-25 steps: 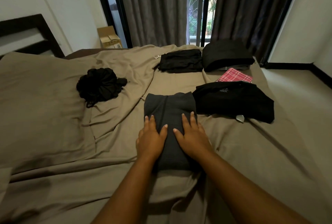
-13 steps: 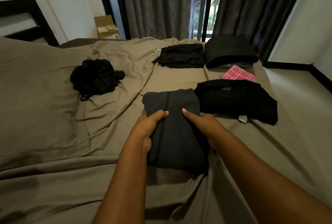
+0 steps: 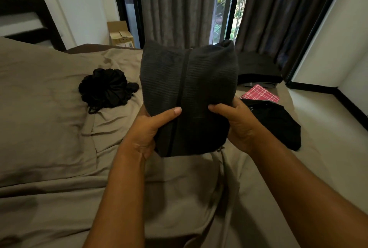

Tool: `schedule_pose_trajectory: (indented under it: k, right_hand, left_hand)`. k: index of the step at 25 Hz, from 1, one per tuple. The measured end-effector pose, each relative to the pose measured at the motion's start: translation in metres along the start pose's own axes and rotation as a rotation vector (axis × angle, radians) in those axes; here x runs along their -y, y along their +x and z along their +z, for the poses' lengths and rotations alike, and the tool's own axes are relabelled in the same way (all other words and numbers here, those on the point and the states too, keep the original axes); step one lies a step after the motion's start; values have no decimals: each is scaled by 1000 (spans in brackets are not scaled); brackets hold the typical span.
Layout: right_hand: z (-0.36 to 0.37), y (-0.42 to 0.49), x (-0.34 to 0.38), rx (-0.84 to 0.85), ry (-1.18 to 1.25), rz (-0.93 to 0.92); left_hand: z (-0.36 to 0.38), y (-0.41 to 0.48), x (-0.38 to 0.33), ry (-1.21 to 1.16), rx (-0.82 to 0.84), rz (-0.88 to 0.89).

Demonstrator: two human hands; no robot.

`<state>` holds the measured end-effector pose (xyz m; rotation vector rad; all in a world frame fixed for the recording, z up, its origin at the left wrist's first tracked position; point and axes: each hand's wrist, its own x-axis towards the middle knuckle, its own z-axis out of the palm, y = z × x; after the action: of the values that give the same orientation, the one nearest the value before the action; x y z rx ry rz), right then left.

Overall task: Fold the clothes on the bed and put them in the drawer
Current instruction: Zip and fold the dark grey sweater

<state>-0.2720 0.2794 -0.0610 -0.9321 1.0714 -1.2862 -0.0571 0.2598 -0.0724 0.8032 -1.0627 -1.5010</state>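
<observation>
Holding a folded grey garment (image 3: 189, 88) up over the bed (image 3: 59, 128) in both hands.
The bed, under a wrinkled tan sheet, is filling most of the view, with dark curtains (image 3: 173, 8) hanging behind it. The grey garment is standing upright, raised off the sheet, with a dark seam running down its middle. The left hand (image 3: 147, 130) is gripping its lower left edge and the right hand (image 3: 237, 126) its lower right edge, with the thumbs pressing across the front and the other fingers hiding behind the cloth. A folded black garment (image 3: 278, 124) is lying to the right, a crumpled black bundle (image 3: 107, 87) to the left, a dark folded pile (image 3: 258, 70) near the curtains, a pink checked cloth (image 3: 260, 94) just before it, and a cardboard box (image 3: 121, 34) is standing beyond the bed.
</observation>
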Motion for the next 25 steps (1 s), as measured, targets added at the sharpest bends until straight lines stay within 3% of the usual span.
schedule_pose_trajectory:
  k: [4, 9, 11, 14, 16, 18, 19, 21, 23, 25]
  right_hand:
    - [0, -16, -6, -46, -105, 57]
    - [2, -29, -59, -324, -235, 535]
    - [9, -25, -74, -414, -286, 679]
    - [9, -23, -75, -480, -487, 494]
    - [11, -33, -70, -557, -834, 169]
    - [20, -47, -73, -542, -1190, -212]
    - [23, -50, -79, -470, -1321, -301]
    - [17, -41, -101, -296, -1430, -204]
    - [2, -27, -120, -221, -1396, -21]
    - [-7, -12, -130, -172, -1368, 76]
  left_hand:
    - [-3, -11, -1, -26, -13, -118]
    - [-25, -20, 55, 195, -274, -578]
    - [-25, -31, 68, 277, -372, -626]
    - [-11, -44, 64, 626, -523, -475]
    - [2, -49, 53, 1089, -633, -137]
    - [14, -49, 48, 1313, -538, 199]
    - [19, -48, 52, 1383, -415, 222]
    - [15, -41, 75, 1479, -218, 15]
    - [6, -32, 95, 1399, -153, -213]
    - [0, -24, 106, 1332, -156, -296]
